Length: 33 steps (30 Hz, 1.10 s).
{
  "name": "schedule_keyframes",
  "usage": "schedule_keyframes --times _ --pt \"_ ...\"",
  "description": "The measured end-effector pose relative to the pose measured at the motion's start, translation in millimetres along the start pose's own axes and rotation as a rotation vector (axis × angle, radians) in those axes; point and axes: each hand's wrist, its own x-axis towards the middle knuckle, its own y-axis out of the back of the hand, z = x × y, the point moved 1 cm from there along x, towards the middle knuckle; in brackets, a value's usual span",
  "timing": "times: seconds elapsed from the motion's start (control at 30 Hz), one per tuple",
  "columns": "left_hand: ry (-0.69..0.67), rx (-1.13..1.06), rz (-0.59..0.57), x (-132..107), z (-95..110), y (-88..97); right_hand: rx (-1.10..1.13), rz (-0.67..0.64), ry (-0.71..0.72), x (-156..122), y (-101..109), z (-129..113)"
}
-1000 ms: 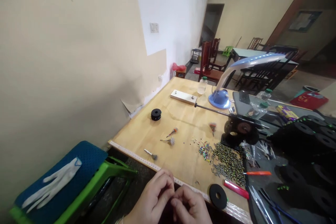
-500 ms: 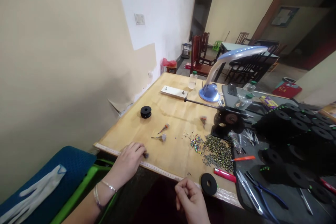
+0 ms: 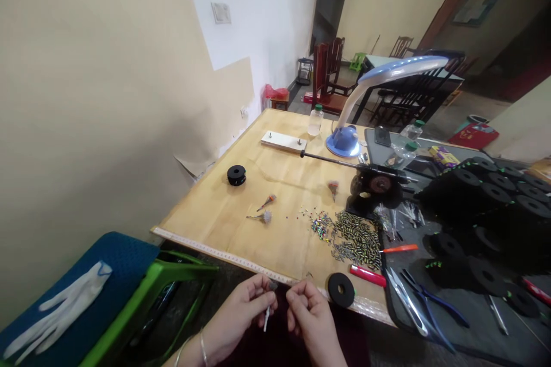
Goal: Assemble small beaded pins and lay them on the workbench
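Observation:
My left hand (image 3: 245, 309) is below the table's front edge, fingers pinched on a small feathered lure (image 3: 268, 307) with a thin pale shank hanging down. My right hand (image 3: 310, 312) is beside it, fingers curled close to the lure's top; what it pinches, if anything, is too small to make out. Two more feathered lures (image 3: 262, 217) lie on the wooden table (image 3: 241, 206). A heap of small striped beads (image 3: 355, 238) lies to the right of them.
A black foam disc (image 3: 341, 289) and a red lighter (image 3: 367, 275) lie near the front edge. A black spool (image 3: 236, 175), a blue desk lamp (image 3: 344, 142) and a wooden peg board (image 3: 283, 141) stand farther back. A stool with a white glove (image 3: 55, 312) is left. Pliers (image 3: 426, 309) are on the right.
My left hand picked the feathered lure off the table's front edge and brought it back beside my right hand. The camera tilted slightly.

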Motion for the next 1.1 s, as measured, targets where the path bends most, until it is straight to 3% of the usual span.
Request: schedule_keyframes --times 0.13,0.37,0.57,0.83,1.1 --pt "0.055 -0.085 0.001 0 -9 -5.2 0.020 -0.030 -0.024 1 2 7" --pt "-0.017 0.097 -0.042 0 -11 -7.2 0.023 -0.055 0.003 -1 -3 3" --pt "-0.036 0.121 -0.071 1 -13 -9.0 0.031 -0.080 0.033 0 -3 2" --pt "0.024 0.030 -0.048 1 -12 -14.0 0.031 -0.056 0.020 0 -2 6" --pt "-0.008 0.055 -0.046 0 -9 -14.3 -0.030 -0.028 0.016 -2 -3 -1"
